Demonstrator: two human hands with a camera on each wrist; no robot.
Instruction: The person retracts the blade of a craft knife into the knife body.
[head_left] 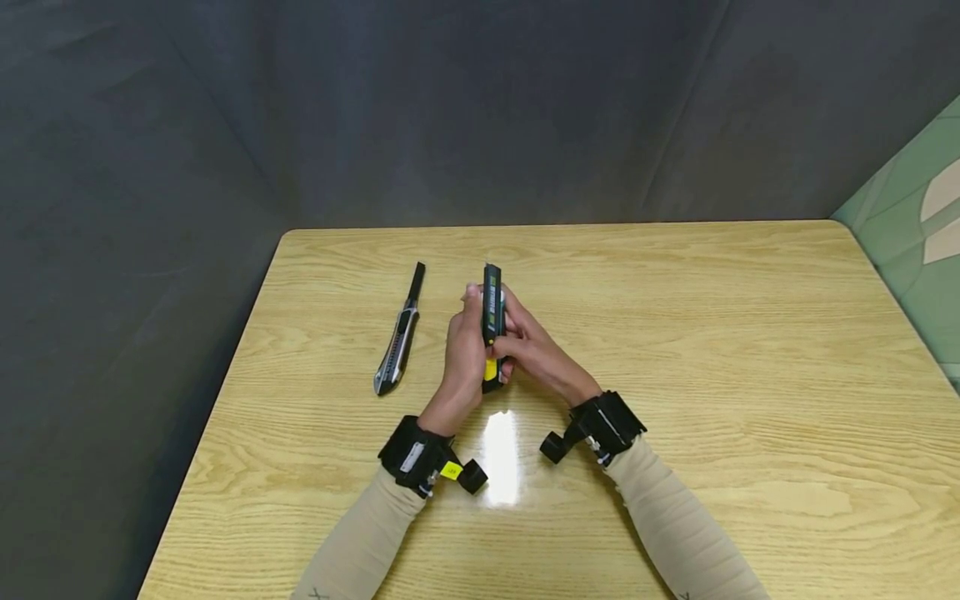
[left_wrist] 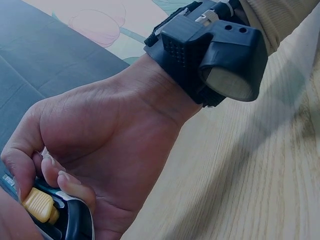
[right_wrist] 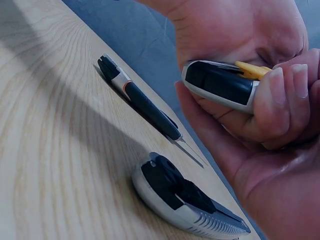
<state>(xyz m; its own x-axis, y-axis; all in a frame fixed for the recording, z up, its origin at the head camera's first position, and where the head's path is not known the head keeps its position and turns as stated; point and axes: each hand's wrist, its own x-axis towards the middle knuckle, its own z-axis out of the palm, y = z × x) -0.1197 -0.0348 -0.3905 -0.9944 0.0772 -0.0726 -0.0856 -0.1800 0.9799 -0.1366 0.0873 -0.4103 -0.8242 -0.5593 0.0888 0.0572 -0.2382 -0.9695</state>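
Item 1: utility knife, black body with a green label panel and a yellow slider. It is held off the surface, upright with a slight tilt, above the middle of the surface and somewhat toward its left edge. Both hands grip it.

Item 2: left hand. Its fingers are curled round the left side of the knife body and clamped on it; one fingertip shows beside the upper part of the handle. The right wrist view shows the rounded grey-and-black butt end of the knife sitting in this grip, with the yellow slider just above the fingers.

Item 3: right hand. Its fingers are wrapped round the right side of the same knife and clamped on it, with the thumb lying near the yellow slider, as seen from the left wrist view.

Item 4: second utility knife, grey and black. It lies flat on the surface to the left of the hands, near the left edge, long axis running toward the far edge, apart from both hands.

Item 5: wrist cameras in black straps, one on each forearm, over beige sleeves.

Item 6: surface, light wood grain, with a bright glare patch just nearer than the hands.
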